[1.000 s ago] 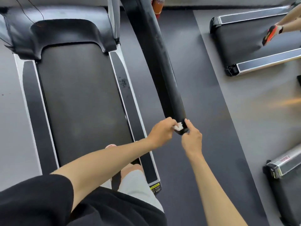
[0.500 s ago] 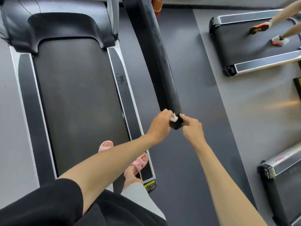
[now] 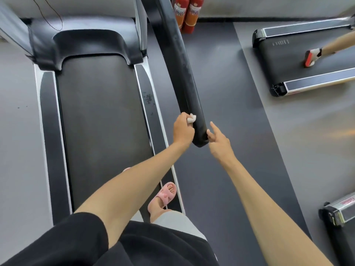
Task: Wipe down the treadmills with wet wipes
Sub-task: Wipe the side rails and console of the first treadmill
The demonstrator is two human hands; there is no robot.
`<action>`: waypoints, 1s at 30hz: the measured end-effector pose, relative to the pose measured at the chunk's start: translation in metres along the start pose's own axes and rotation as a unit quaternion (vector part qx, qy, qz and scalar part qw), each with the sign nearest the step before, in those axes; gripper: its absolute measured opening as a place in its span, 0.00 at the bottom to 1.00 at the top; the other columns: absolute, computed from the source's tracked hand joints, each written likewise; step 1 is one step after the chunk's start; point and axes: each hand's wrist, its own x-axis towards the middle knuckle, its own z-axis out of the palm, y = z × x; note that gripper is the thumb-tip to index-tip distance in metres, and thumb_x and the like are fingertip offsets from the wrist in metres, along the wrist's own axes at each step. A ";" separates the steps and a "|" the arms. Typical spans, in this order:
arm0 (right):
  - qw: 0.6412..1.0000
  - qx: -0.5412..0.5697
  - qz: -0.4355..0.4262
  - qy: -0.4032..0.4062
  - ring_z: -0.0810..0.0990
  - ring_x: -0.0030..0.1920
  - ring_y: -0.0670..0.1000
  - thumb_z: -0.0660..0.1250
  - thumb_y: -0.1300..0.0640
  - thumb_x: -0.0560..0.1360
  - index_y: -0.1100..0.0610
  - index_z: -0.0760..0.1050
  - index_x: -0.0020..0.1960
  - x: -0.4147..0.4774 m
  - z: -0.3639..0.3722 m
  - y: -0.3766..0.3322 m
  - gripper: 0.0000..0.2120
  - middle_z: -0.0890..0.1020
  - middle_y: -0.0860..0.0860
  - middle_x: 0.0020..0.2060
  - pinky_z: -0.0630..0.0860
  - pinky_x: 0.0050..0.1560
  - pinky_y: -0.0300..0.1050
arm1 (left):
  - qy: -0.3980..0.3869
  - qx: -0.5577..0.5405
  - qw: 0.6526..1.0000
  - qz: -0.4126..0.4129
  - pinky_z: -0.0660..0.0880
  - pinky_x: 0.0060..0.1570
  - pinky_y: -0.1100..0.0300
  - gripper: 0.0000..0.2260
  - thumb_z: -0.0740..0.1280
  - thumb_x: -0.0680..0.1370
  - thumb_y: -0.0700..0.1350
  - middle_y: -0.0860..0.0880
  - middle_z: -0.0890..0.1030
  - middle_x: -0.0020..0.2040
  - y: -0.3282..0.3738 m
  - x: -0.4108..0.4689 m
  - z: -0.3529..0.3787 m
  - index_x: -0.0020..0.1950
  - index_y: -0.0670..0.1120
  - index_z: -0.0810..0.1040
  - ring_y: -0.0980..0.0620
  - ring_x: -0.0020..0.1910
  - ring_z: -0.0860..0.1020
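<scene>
I stand on a treadmill (image 3: 99, 120) with a black belt and silver side rails. Its black padded handrail (image 3: 182, 73) runs from the top centre down to an end cap in mid-frame. My left hand (image 3: 182, 131) grips a small crumpled white wet wipe (image 3: 192, 118) and presses it against the left side of the handrail near its end. My right hand (image 3: 219, 141) is just right of the rail's end, fingers loosely spread, fingertips at the end cap and holding nothing.
Two red fire extinguishers (image 3: 185, 14) stand by the wall behind the handrail. Another treadmill (image 3: 299, 70) at upper right carries a person's foot in a red-soled shoe (image 3: 312, 56). A third treadmill's corner (image 3: 338, 214) sits at lower right. My pink slipper (image 3: 165, 196) rests on the side rail.
My right hand let go of the handrail's end and opened. My left hand slid the wipe a little up the rail's left side. The camera tilted, showing more of the wall.
</scene>
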 end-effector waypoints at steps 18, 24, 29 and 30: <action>0.995 0.077 -0.031 -0.053 0.72 0.68 0.51 0.53 0.74 0.74 0.51 0.60 0.76 0.025 -0.012 0.024 0.34 0.75 0.53 0.67 0.72 0.64 0.44 | -0.023 0.032 0.999 -0.030 0.72 0.42 0.54 0.11 0.62 0.77 0.36 0.42 0.78 0.41 -0.008 -0.046 0.007 0.37 0.47 0.70 0.47 0.42 0.75; 0.970 0.229 0.038 -0.066 0.77 0.61 0.55 0.60 0.72 0.76 0.59 0.63 0.74 0.031 -0.038 0.014 0.28 0.77 0.58 0.60 0.73 0.61 0.47 | -0.158 -0.003 0.987 -0.018 0.77 0.44 0.56 0.12 0.63 0.73 0.28 0.46 0.74 0.42 0.051 -0.028 -0.047 0.42 0.46 0.73 0.50 0.43 0.74; 0.956 0.276 -0.057 -0.085 0.74 0.64 0.53 0.65 0.63 0.78 0.59 0.68 0.71 0.033 -0.064 -0.044 0.21 0.74 0.55 0.64 0.71 0.63 0.49 | -0.166 0.007 0.986 -0.004 0.75 0.35 0.62 0.12 0.63 0.74 0.28 0.46 0.74 0.44 0.111 0.006 -0.071 0.50 0.43 0.71 0.50 0.43 0.75; 0.952 0.275 -0.082 -0.106 0.75 0.62 0.52 0.66 0.61 0.78 0.57 0.70 0.70 0.032 -0.069 -0.059 0.21 0.75 0.54 0.62 0.70 0.63 0.49 | -0.175 0.017 0.984 -0.003 0.74 0.31 0.64 0.12 0.63 0.74 0.28 0.45 0.74 0.44 0.120 0.010 -0.072 0.52 0.43 0.71 0.51 0.41 0.75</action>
